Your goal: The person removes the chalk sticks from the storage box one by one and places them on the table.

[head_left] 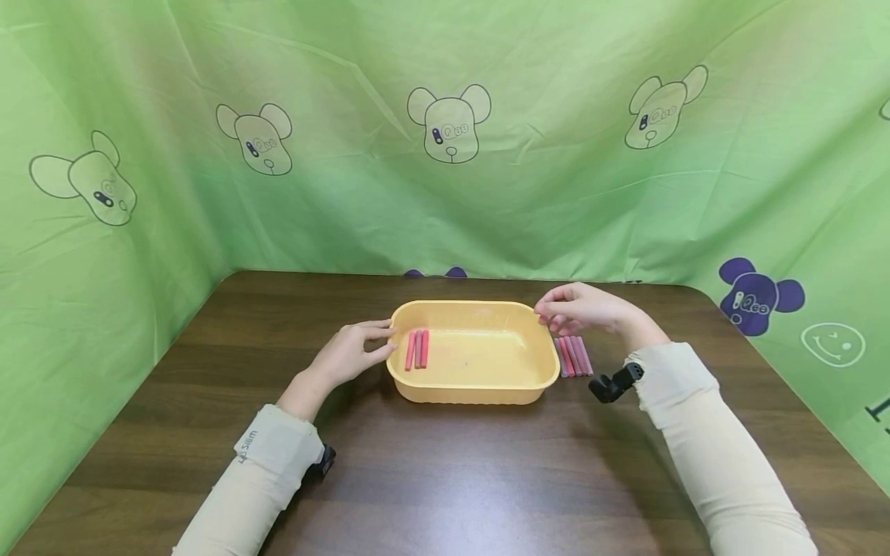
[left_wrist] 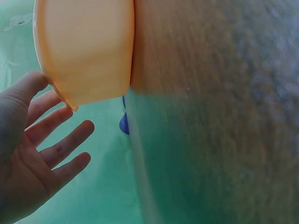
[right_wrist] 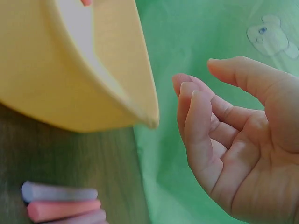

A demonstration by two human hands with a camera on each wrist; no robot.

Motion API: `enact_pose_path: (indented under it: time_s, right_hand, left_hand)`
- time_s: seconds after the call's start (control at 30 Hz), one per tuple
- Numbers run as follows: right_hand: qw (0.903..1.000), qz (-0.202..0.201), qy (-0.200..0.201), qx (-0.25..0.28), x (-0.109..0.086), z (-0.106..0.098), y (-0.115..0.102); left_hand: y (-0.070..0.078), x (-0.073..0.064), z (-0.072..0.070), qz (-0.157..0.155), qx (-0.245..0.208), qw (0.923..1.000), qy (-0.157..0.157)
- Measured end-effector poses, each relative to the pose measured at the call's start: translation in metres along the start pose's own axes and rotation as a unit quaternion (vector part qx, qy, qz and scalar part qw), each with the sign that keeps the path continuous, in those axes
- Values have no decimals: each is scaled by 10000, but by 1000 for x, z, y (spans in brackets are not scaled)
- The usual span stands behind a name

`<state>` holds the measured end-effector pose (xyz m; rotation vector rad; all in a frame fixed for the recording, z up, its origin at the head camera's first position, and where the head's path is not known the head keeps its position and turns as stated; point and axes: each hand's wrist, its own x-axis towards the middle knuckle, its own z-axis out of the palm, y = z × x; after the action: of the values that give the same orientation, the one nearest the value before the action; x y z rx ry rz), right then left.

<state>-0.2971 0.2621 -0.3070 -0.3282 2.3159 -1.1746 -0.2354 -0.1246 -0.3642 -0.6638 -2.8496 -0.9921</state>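
Note:
A yellow plastic basin point(head_left: 466, 395) stands on the table. Inside, near its left end, lie 3 pink and dull-mauve chalk-like sticks point(head_left: 425, 350). My left hand point(head_left: 351, 354) touches the basin's left rim, thumb and index finger against it; its other fingers are spread and extended in the left wrist view. Over by the right rim hovers my right hand point(head_left: 580, 307), its fingers loosely bent. Seen in the right wrist view, thumb and fingertips stand apart with nothing between them. Below that hand, several pink and purple sticks point(right_wrist: 64, 210) lie side by side on the table.
The brown wooden table point(head_left: 445, 479) extends to a green cloth point(head_left: 334, 208) printed with cartoon heads, hanging behind and at both sides. Black wrist cameras point(head_left: 615, 382) sit on both cuffs. The basin's right wall stands close beside the row of sticks.

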Motion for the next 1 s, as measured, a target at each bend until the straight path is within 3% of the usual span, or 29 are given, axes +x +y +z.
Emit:
enact_pose_path:
  time_s: [0.6,1.0]
  right_hand:
    - [9973,-248,-345,-595,26,23,-41]
    - [9955,-271,-677,-606,45,31,-51]
  left_hand:
    - [1,0,-1,22,28,10000,-24]
    - [-1,2,0,20,112,9999,-11]
